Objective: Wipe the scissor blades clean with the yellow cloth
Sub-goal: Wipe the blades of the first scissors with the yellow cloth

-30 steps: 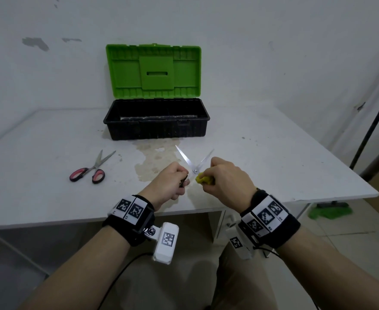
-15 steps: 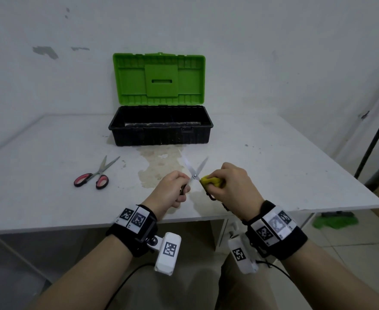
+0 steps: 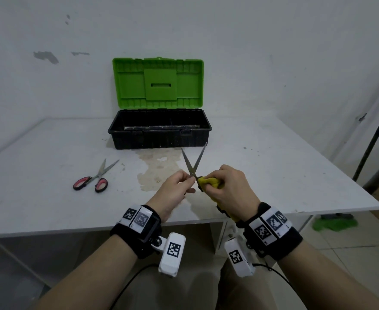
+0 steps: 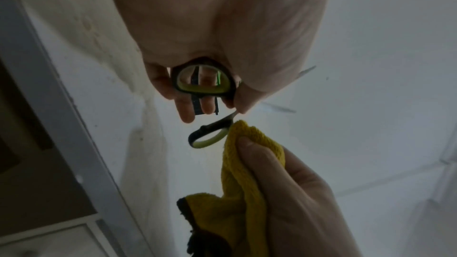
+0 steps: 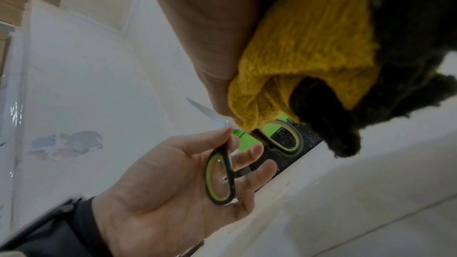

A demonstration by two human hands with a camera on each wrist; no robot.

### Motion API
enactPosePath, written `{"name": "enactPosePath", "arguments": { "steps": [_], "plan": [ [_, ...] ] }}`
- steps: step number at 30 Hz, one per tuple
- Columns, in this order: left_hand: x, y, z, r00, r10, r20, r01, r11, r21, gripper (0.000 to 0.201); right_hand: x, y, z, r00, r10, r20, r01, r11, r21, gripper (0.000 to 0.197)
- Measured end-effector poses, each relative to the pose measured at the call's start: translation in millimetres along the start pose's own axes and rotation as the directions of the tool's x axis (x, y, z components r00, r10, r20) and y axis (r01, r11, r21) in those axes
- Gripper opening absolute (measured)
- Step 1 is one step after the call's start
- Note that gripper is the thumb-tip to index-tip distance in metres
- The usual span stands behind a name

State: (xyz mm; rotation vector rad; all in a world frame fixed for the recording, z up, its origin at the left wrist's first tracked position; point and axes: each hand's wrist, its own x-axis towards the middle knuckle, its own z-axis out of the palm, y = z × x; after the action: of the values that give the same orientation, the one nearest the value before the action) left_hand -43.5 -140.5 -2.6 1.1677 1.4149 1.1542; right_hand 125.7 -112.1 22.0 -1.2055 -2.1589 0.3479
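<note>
Two blades of the black-handled scissors [image 3: 193,163] stand spread open above the white table [image 3: 273,175], in front of the open green toolbox [image 3: 159,121]. The left hand [image 3: 173,193] pinches one handle loop. The right hand [image 3: 231,189] grips the yellow cloth [image 3: 208,181], which touches the pivot. Left of the toolbox lie red-handled scissors [image 3: 94,179].

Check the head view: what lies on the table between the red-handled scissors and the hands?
Only bare table with a brownish stain lies between the red-handled scissors and the left hand; nothing else shows there in the head view.
</note>
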Motion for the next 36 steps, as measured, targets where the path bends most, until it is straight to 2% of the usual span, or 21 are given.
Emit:
{"name": "enactPosePath", "arguments": {
  "steps": [2,5,8,13,17,21,25,27,30,33,36],
  "plan": [
    [-0.4,-1.7,0.7,0.999,0.041,0.007,-0.042,0.998,0.043,0.021,0.7,1.1,2.3,1.000,-0.002,-0.006,0.002,1.000,0.008,0.015],
    [-0.6,-1.3,5.3,0.995,0.078,0.056,-0.076,0.997,-0.031,0.020,1.9,0.8,5.5,1.000,0.003,-0.005,-0.003,1.000,0.023,0.013],
    [0.0,-0.9,7.8,0.997,0.044,0.062,-0.031,0.980,-0.196,0.020,3.0,-0.5,8.2,0.999,0.035,-0.014,-0.034,0.998,0.062,0.012],
    [-2.3,4.7,3.5,0.999,-0.027,0.034,0.036,0.946,-0.322,0.028,5.7,3.1,12.7,0.992,0.112,-0.053,-0.104,0.984,0.142,0.010],
    [-1.8,8.9,-2.0,0.997,-0.050,0.065,0.068,0.946,-0.316,0.025,5.7,5.3,13.4,0.988,0.154,-0.029,-0.145,0.968,0.206,0.008],
    [-1.1,5.6,-4.8,0.997,-0.073,0.026,0.077,0.924,-0.375,0.009,5.2,4.0,14.5,0.989,0.150,-0.001,-0.146,0.960,0.239,0.009],
    [-1.1,0.5,-5.1,0.996,-0.067,0.062,0.087,0.901,-0.424,0.019,5.4,4.3,17.7,0.989,0.145,0.016,-0.144,0.955,0.260,0.010],
    [-1.8,-0.2,-5.0,0.995,-0.053,0.089,0.083,0.923,-0.376,0.020,4.8,4.8,17.7,0.990,0.139,0.024,-0.140,0.952,0.272,0.012],
    [-1.6,0.6,-6.5,0.999,0.006,0.035,0.002,0.978,-0.210,0.016,3.2,3.8,18.5,0.990,0.134,0.033,-0.137,0.946,0.294,0.016],
    [1.8,2.5,-13.1,0.998,0.068,0.015,-0.065,0.988,-0.139,0.011,3.9,7.6,18.1,0.985,0.174,-0.017,-0.161,0.942,0.294,0.016],
    [5.6,5.9,-22.5,0.997,0.060,0.054,-0.054,0.992,-0.113,0.011,6.1,18.0,10.5,0.970,0.227,-0.083,-0.200,0.947,0.252,0.010]
  ]
}}
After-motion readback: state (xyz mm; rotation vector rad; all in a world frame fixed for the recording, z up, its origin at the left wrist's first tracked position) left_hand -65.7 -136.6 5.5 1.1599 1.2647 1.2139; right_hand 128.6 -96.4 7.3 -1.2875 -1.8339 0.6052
